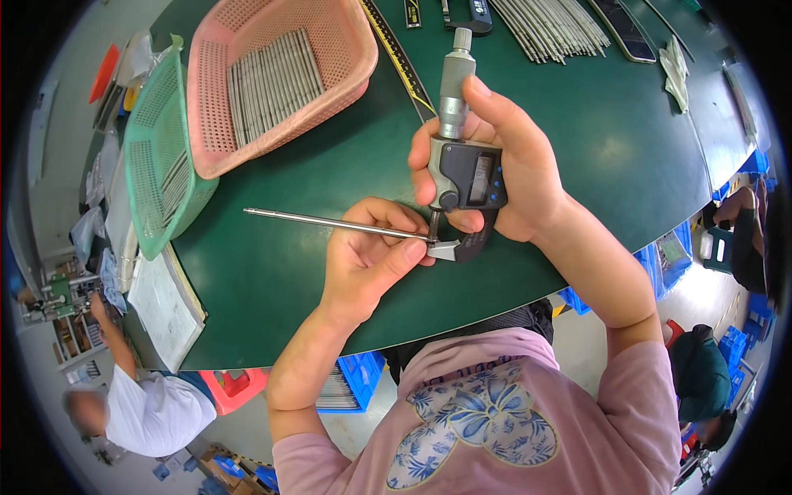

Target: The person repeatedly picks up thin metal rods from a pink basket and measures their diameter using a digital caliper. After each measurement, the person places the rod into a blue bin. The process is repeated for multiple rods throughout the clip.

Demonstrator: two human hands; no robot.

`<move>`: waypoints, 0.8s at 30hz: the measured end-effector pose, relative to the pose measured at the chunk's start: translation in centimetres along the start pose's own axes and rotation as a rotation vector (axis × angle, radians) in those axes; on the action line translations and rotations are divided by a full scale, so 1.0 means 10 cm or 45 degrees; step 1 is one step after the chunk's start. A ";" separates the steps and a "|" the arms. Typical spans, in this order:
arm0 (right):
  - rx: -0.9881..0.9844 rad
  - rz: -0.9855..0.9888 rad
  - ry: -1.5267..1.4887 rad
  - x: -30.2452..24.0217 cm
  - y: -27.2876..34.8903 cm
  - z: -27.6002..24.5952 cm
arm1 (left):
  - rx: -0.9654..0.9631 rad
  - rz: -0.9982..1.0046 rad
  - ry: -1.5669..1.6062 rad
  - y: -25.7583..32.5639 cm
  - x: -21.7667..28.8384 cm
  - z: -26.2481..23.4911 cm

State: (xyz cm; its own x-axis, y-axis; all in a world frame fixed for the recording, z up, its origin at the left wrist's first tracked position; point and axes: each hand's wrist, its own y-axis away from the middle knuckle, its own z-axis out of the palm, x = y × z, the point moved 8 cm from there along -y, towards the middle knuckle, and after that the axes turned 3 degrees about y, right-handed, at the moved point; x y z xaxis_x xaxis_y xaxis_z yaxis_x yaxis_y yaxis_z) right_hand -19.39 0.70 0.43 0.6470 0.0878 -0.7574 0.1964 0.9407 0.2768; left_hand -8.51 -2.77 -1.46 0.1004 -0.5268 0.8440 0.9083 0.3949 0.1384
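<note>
My right hand (516, 153) is wrapped round a digital micrometer (455, 169), its thimble pointing up and away from me and its small screen facing up. My left hand (370, 262) is closed on a thin metal rod (318, 220), pinched near the rod's right end between thumb and fingers. That end lies at the gap of the micrometer's jaws, by the anvil; whether both jaws touch it I cannot tell. The rod's other end sticks out to the left over the green table (272, 285).
A pink basket (216, 157) with several metal rods stands at the far left, beside a green basket (144, 206) holding more. Loose rods (549, 29), a phone (624, 31), a tape-like ruler (400, 58) and a cloth (675, 73) lie along the far side. A co-worker (153, 412) is at the left.
</note>
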 end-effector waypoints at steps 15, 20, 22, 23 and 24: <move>-0.024 0.047 -0.085 0.04 -0.01 -0.01 | -0.003 0.054 -0.015 0.00 0.05 -0.01; 0.033 0.008 0.004 0.01 0.00 -0.02 | 0.001 0.053 -0.034 0.00 0.04 0.00; 0.035 0.003 0.027 0.00 0.01 -0.01 | -0.014 0.061 -0.044 0.00 0.04 0.01; 0.030 0.007 0.024 -0.01 0.01 -0.01 | -0.003 0.057 -0.041 0.00 0.04 0.01; 0.025 0.011 0.020 -0.01 0.02 -0.01 | 0.007 0.054 -0.039 0.00 0.04 0.00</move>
State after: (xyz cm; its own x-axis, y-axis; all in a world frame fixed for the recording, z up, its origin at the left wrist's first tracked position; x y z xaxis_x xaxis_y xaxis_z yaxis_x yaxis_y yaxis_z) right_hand -19.50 0.87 0.53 0.6369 0.1010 -0.7643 0.2057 0.9332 0.2946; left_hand -8.48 -2.93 -1.10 0.1263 -0.4864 0.8646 0.9013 0.4202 0.1048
